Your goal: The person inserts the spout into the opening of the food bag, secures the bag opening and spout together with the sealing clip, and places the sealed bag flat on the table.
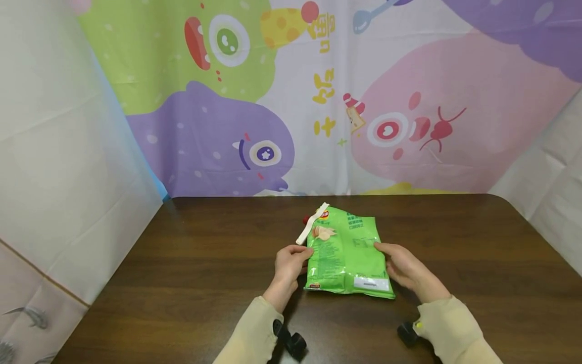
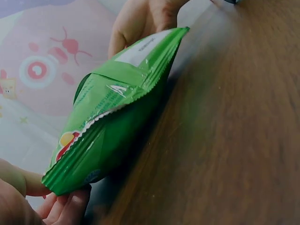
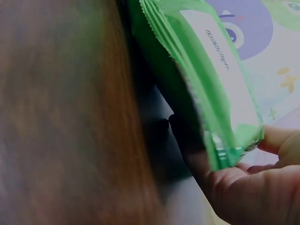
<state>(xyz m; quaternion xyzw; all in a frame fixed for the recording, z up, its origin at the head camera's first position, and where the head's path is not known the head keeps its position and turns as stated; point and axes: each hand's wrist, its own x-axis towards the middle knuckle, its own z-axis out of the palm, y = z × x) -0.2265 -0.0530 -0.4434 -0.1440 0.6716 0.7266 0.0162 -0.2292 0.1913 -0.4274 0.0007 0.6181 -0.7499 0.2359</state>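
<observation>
A green snack bag [image 1: 347, 258] with crimped ends and printed text is held between two hands over the table. My left hand [image 1: 289, 268] grips its left edge, thumb on the face toward me and fingers beneath. On the opposite edge my right hand [image 1: 409, 268] holds on the same way, thumb on top. A white bag clip [image 1: 312, 223] lies slantwise at the bag's upper left corner, with a small red thing [image 1: 306, 220] beside it. In the right wrist view, a white label [image 3: 220, 56] with a printed code shows near the bag's crimped end.
The dark brown wooden table [image 1: 204, 283] spreads around the bag. Behind its far edge hangs a cloth [image 1: 318, 167] printed with cartoon monsters. Pale cloth covers the left [image 1: 68, 126] and right sides. Black wrist devices [image 1: 291, 341] are strapped at both sleeves.
</observation>
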